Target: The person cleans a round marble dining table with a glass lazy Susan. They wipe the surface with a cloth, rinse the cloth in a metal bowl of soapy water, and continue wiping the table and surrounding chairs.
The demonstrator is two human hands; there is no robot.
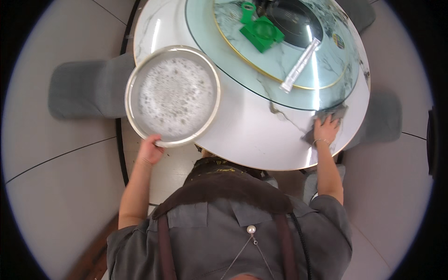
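My left hand [151, 150] grips the near rim of a large round basin [130, 105], which overlaps the left edge of the marble-patterned table [241, 140]. White, dark-flecked contents that look like suds fill the middle of the basin. At the table's right side, my right hand [326, 131] lies over a grey cloth [337, 111], fingers spread and pressing it to the tabletop. Part of the cloth is hidden under the palm. Just beyond it curves the edge of a glass turntable [245, 84].
On the turntable are a green plastic holder [257, 38], a clear wrapped packet [299, 66] and a round black panel [294, 21] at its centre. Grey upholstered chairs stand at the left [87, 89] and right [379, 115] of the table.
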